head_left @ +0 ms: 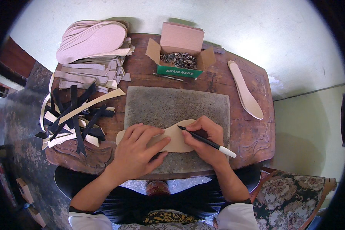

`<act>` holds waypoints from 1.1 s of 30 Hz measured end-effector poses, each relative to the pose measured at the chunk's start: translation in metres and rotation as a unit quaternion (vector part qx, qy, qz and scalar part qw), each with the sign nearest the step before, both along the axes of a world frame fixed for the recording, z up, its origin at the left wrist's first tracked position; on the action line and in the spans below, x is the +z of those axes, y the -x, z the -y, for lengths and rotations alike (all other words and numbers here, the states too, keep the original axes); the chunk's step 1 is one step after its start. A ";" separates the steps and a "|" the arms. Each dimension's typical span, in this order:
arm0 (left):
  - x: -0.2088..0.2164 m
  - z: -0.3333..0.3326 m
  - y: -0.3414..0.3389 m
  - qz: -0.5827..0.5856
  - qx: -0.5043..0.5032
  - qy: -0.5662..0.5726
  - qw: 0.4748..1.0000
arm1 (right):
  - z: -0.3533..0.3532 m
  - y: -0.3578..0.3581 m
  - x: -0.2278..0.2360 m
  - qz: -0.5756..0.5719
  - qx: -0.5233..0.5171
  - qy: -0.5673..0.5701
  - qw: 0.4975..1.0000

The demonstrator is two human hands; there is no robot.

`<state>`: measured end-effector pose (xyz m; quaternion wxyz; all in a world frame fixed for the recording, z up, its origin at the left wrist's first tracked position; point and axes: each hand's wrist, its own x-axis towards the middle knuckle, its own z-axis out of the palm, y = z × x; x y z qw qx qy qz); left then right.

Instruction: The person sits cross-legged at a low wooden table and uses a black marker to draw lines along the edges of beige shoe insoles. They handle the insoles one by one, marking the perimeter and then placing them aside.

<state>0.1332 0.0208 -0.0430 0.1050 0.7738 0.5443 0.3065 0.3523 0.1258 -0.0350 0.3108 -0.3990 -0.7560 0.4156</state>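
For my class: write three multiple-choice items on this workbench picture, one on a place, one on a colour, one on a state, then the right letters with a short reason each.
1. Where does the open cardboard box of small metal nails stand?
A. at the far edge of the table, beyond the grey mat
B. on the floor by the chair
C. under the left hand

2. What colour is the stack of sole-shaped pieces at the far left of the table?
A. bright green
B. pale pink
C. black

3. What is the right hand doing?
A. resting empty on the table
B. holding a black pen with its tip at the edge of the tan sole-shaped piece
C. reaching into the box

Answers: 1 A, the box sits behind the grey mat. 2 B, the stack is pale pink. 3 B, the pen meets the tan piece, which the left hand presses flat.
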 end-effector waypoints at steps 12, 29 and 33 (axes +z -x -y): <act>0.001 0.000 0.000 -0.001 0.000 -0.001 1.000 | -0.002 -0.002 -0.007 -0.035 -0.032 0.030 0.998; 0.000 0.000 0.000 0.001 0.000 0.003 1.000 | -0.003 -0.002 -0.007 -0.027 -0.038 0.017 0.999; 0.001 0.000 0.000 0.003 0.002 0.003 1.000 | -0.004 -0.002 -0.008 -0.021 -0.040 0.014 0.999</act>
